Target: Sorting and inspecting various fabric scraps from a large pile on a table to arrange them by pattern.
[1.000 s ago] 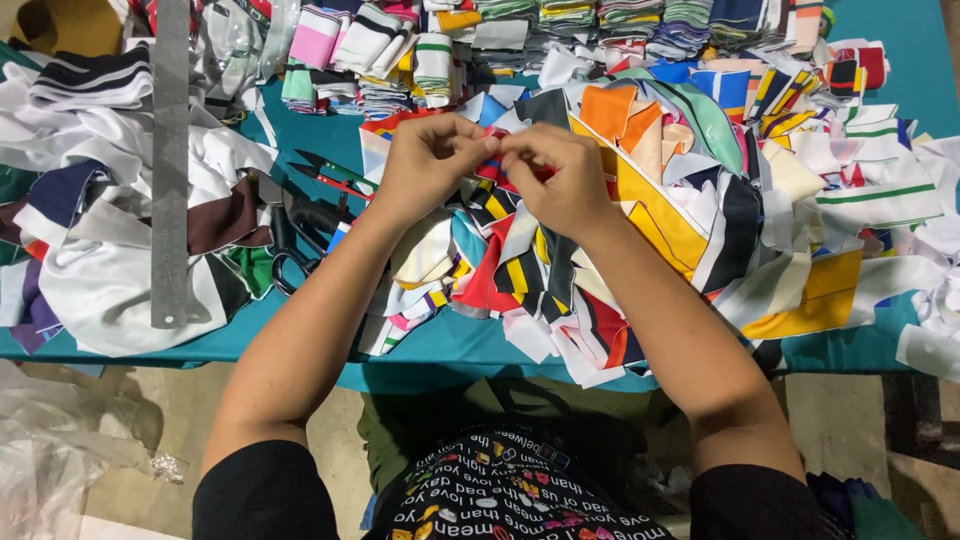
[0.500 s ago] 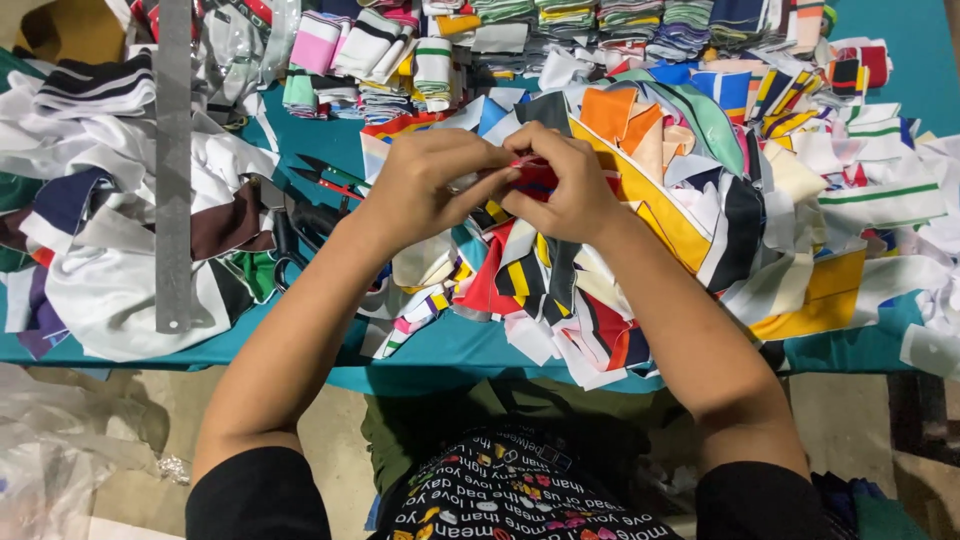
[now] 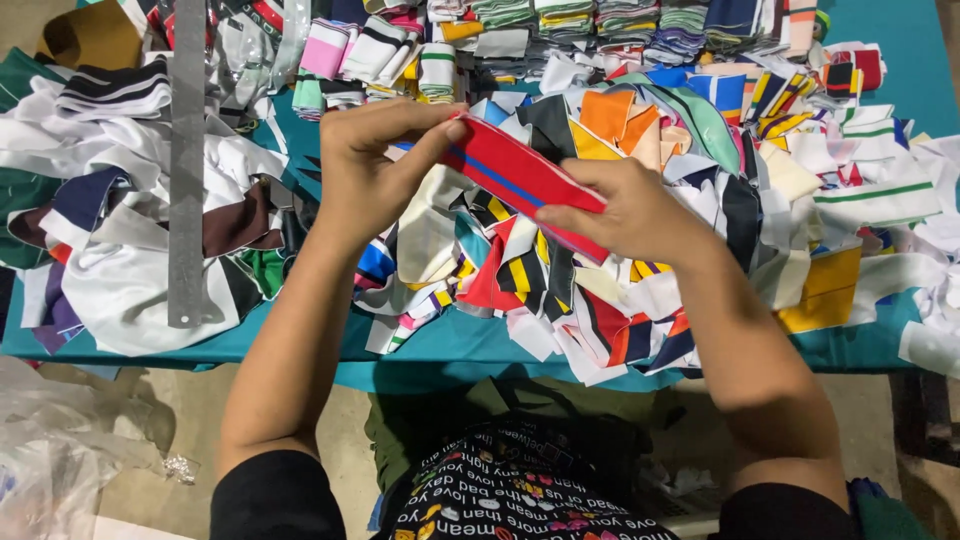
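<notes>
Two hands work over a heap of cloth scraps as we look down on a teal table (image 3: 450,350). At far left we see white and dark fabric offcuts (image 3: 110,240) piled loosely, with a long grey metal ruler (image 3: 186,170) lying across them, running from the far edge toward the near one. Just right of it, our left hand (image 3: 375,165) is closed on the upper end of a red fabric strip with a blue stripe (image 3: 520,180), thumb on its near side and fingers curled over the top. The strip slants down to the right, held above the pile of mixed coloured scraps (image 3: 560,290), and our right hand (image 3: 640,215) pinches its lower end from above. Along the far edge of the table we see rows of folded striped collar pieces (image 3: 520,25). To the right, more white, yellow and green-striped scraps (image 3: 860,200) spread to the table's edge.
</notes>
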